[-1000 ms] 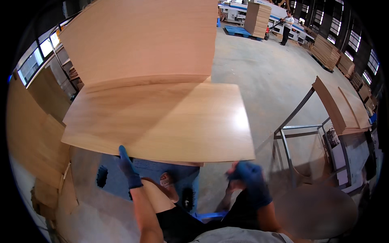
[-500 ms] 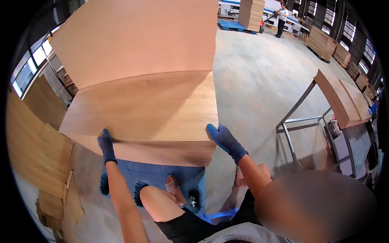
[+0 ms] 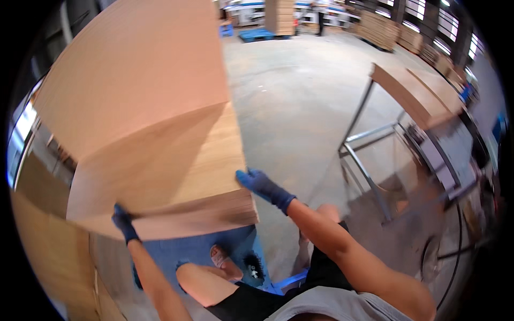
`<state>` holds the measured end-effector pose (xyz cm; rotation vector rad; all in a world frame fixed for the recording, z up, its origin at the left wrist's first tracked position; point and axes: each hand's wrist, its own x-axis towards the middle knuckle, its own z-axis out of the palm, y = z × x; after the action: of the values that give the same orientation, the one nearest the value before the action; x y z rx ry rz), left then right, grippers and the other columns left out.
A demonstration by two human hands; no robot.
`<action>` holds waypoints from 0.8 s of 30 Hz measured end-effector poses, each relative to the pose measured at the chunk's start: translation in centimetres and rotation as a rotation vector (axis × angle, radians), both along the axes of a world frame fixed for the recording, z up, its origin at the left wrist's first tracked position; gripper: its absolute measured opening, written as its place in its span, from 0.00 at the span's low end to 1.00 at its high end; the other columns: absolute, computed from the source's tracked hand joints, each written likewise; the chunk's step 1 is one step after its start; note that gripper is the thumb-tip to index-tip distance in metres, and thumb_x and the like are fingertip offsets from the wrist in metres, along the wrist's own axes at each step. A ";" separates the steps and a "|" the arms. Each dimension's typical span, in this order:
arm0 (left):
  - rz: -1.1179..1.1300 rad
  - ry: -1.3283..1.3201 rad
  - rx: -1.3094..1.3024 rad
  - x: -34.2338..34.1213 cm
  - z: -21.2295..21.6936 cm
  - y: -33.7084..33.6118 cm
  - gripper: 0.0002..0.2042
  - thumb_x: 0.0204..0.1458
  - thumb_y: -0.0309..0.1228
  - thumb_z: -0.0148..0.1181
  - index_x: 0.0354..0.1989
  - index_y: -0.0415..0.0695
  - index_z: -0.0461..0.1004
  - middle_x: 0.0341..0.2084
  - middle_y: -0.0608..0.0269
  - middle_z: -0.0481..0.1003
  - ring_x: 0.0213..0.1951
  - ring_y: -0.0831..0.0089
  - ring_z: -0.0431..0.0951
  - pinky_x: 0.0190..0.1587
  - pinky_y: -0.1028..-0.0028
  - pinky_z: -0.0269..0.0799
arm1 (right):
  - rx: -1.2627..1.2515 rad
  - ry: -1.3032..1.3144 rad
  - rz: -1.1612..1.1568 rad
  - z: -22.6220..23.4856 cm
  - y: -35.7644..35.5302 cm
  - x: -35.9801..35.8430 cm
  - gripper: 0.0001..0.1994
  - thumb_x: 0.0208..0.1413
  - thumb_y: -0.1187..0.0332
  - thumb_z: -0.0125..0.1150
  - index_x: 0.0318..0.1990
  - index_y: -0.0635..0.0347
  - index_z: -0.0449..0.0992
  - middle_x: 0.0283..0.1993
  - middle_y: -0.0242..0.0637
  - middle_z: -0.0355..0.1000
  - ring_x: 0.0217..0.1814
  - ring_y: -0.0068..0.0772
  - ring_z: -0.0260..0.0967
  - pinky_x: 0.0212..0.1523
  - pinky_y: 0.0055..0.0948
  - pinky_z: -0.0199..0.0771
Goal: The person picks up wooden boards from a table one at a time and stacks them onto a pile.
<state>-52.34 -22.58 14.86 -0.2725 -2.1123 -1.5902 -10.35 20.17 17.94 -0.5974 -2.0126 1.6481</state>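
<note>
Since half a second ago, has swung the view to the right, so now shows farther to the left the broad, flat, light-brown wood-grain board (image 3: 166, 171). Compared with one second ago, no longer overhangs at the right; lies level on the low, brown stack of similar boards (image 3: 203, 216), above the blue plastic pallet (image 3: 182, 247). Touches the front edge with the left hand in a dark-blue glove (image 3: 124, 220), thumb over the top, and the right edge, near the front corner, with the right hand in a matching glove (image 3: 263, 187). Cannot tell the grip as tight or loose, because of hidden fingers. Seems stiff, thin and rather heavy, with a smooth face, probably easy to slide and to scratch. Better to hold by two edges, well apart, and to protect the corners from chipping.
</note>
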 end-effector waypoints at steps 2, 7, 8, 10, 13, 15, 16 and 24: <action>-0.225 -0.434 0.412 5.4 -1.7 5.2 0.21 0.55 0.52 0.53 0.18 0.51 0.68 0.12 0.72 0.64 0.15 0.77 0.62 0.18 0.76 0.56 | -0.274 0.030 0.058 0.1 0.8 4.3 0.20 0.59 0.51 0.53 0.36 0.63 0.75 0.29 0.30 0.69 0.32 0.20 0.65 0.33 0.28 0.69; -0.173 -0.598 0.589 18.3 1.3 10.9 0.24 0.49 0.54 0.60 0.45 0.49 0.70 0.42 0.63 0.66 0.40 0.66 0.66 0.42 0.68 0.67 | -0.913 0.063 0.115 -4.7 1.8 15.8 0.17 0.61 0.57 0.52 0.50 0.58 0.70 0.43 0.35 0.74 0.50 0.37 0.72 0.49 0.36 0.75; -0.157 -0.585 0.603 20.4 1.3 11.6 0.27 0.49 0.54 0.60 0.50 0.50 0.68 0.48 0.62 0.63 0.45 0.64 0.64 0.46 0.65 0.66 | -1.093 0.106 0.069 -5.3 2.0 18.1 0.16 0.61 0.60 0.52 0.51 0.59 0.69 0.44 0.37 0.74 0.51 0.41 0.72 0.50 0.38 0.74; -0.224 -0.567 0.580 24.6 1.6 14.1 0.22 0.53 0.50 0.56 0.52 0.52 0.69 0.45 0.66 0.64 0.44 0.69 0.64 0.44 0.67 0.66 | -1.107 0.277 0.000 -4.0 1.7 23.9 0.15 0.61 0.62 0.51 0.51 0.60 0.67 0.45 0.39 0.73 0.50 0.46 0.71 0.52 0.41 0.72; -0.250 -0.515 0.467 26.8 2.6 17.1 0.19 0.56 0.47 0.53 0.48 0.48 0.72 0.40 0.64 0.69 0.38 0.72 0.66 0.42 0.72 0.67 | -1.204 0.324 -0.228 -7.3 3.9 29.0 0.15 0.62 0.62 0.49 0.51 0.61 0.68 0.45 0.42 0.73 0.50 0.48 0.71 0.52 0.40 0.72; -0.202 -0.405 0.178 24.2 2.0 15.9 0.20 0.56 0.47 0.56 0.38 0.39 0.74 0.32 0.62 0.73 0.31 0.74 0.68 0.39 0.75 0.67 | -1.208 0.361 -0.287 -8.4 3.2 31.1 0.15 0.62 0.62 0.48 0.51 0.61 0.69 0.45 0.43 0.73 0.49 0.48 0.71 0.52 0.40 0.72; -0.207 -0.408 0.176 23.7 1.6 15.9 0.20 0.56 0.47 0.56 0.38 0.39 0.74 0.32 0.62 0.73 0.31 0.74 0.68 0.39 0.75 0.67 | -1.219 0.404 -0.345 -9.0 2.2 32.0 0.14 0.62 0.62 0.48 0.50 0.60 0.69 0.45 0.44 0.73 0.49 0.48 0.72 0.51 0.39 0.72; 0.071 -0.297 0.092 25.8 2.9 20.5 0.29 0.52 0.52 0.59 0.32 0.30 0.70 0.30 0.47 0.75 0.33 0.63 0.73 0.39 0.68 0.69 | -1.135 0.534 -0.420 -13.5 3.9 35.8 0.16 0.63 0.65 0.43 0.51 0.70 0.65 0.49 0.53 0.70 0.55 0.54 0.67 0.59 0.44 0.69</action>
<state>-26.51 -2.09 17.75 0.0744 -2.2272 -1.7687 25.44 24.11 4.41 -0.7421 -0.4147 2.2294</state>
